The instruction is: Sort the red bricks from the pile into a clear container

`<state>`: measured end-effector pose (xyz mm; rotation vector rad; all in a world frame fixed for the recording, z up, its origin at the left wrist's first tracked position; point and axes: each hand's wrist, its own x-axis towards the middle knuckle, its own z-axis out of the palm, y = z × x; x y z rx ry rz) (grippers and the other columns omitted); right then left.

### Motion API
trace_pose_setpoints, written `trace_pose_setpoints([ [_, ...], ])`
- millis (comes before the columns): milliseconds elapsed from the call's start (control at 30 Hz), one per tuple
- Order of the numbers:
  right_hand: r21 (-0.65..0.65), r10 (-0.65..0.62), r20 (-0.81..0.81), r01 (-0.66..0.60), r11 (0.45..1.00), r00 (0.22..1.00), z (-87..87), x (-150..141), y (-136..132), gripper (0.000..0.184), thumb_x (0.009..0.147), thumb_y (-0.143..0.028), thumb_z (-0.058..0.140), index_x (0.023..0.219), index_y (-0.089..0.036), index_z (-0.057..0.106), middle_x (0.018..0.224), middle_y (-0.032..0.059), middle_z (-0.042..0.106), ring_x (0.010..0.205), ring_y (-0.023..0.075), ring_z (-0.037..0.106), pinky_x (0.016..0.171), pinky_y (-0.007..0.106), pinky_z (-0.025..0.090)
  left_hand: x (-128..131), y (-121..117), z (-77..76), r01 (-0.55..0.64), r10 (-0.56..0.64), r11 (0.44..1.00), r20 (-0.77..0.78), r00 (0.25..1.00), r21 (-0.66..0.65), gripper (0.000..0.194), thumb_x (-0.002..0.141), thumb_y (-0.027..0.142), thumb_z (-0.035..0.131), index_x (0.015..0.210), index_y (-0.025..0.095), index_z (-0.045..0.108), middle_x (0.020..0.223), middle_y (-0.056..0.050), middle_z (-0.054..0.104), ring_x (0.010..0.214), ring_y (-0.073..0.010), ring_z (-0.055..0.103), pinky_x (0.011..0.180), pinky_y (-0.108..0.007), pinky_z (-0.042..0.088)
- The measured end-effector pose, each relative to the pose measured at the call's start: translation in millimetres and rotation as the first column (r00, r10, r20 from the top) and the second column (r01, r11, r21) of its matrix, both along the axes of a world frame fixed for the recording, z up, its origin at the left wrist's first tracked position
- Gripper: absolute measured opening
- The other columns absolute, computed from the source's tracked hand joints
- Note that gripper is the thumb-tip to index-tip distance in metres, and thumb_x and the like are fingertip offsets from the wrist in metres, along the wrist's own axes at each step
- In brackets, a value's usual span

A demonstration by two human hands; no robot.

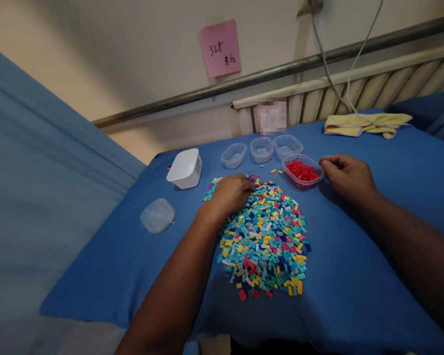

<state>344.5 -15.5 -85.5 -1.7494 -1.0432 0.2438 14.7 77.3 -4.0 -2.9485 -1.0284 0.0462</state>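
A spread pile of small building bricks (266, 236) in turquoise, yellow, pink, blue, white and other colours lies in front of me. My left hand (232, 193) rests on the far left part of this pile, its fingers curled down among the bricks. What its fingertips hold, if anything, is hidden. My right hand (350, 175) has thumb and fingers closed at the right rim of a clear plastic container (306, 185). Red bricks (301, 170) fill the bottom of that container.
Three clear containers, a left one (234, 157), a middle one (262, 150) and a right one (287, 146), stand at the back. A white tub (185, 170) and a clear lid (158, 216) are on the left. A yellow cloth (366, 124) lies back right on the blue-covered table (355, 276).
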Motion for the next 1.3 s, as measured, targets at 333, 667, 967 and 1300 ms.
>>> trace_pose_setpoints([
  [333, 0.021, -0.001, -0.003, 0.001, 1.0, 1.0, -0.6, -1, 1, 0.03, 0.087, -0.043, 0.069, 0.1, -0.021, 0.086, 0.088, 0.0075, 0.083, 0.077, 0.0245, 0.073, 0.078, 0.039, 0.058, 3, -2, 1.4, -0.058, 0.058, 0.998, 0.003, 0.998, 0.007, 0.038, 0.099, 0.024, 0.056, 0.123, 0.028, 0.085, 0.124, -0.011, 0.08, 0.118, -0.0349, 0.072, 0.093, -0.045, 0.053],
  [667, -0.018, -0.007, -0.011, 0.007, 1.0, 1.0, 1.6, -2, 0, 0.027, 0.089, -0.041, 0.07, 0.101, -0.021, 0.084, 0.088, 0.0068, 0.081, 0.077, 0.0251, 0.073, 0.077, 0.039, 0.06, 5, -4, 1.6, -0.104, 0.104, 0.995, 0.049, 0.993, -0.012, 0.033, 0.093, 0.02, 0.058, 0.111, 0.023, 0.085, 0.117, -0.011, 0.08, 0.111, -0.0309, 0.072, 0.093, -0.041, 0.052],
  [967, 0.238, 0.074, 0.321, -0.156, 0.959, 0.944, 34.5, -33, -24, 0.025, 0.099, -0.037, 0.066, 0.114, -0.025, 0.082, 0.118, 0.0123, 0.083, 0.11, 0.0337, 0.076, 0.106, 0.053, 0.059, 0, -2, -1.3, -0.089, 0.491, 0.759, 0.477, 0.729, -0.645, 0.02, 0.081, 0.031, 0.075, 0.096, 0.018, 0.075, 0.086, -0.003, 0.073, 0.076, -0.0181, 0.062, 0.071, -0.031, 0.045],
  [1300, 0.3, 0.475, 0.473, -0.642, 0.705, 0.742, 49.6, -106, -50, 0.029, 0.105, -0.02, 0.069, 0.13, -0.033, 0.076, 0.118, 0.0068, 0.082, 0.107, 0.027, 0.079, 0.095, 0.047, 0.065, 25, -47, -0.6, 0.446, 0.663, 0.281, 0.508, 0.55, -0.85, 0.031, 0.075, 0.034, 0.093, 0.093, 0.015, 0.077, 0.086, -0.003, 0.072, 0.077, -0.0124, 0.062, 0.078, -0.028, 0.045],
])
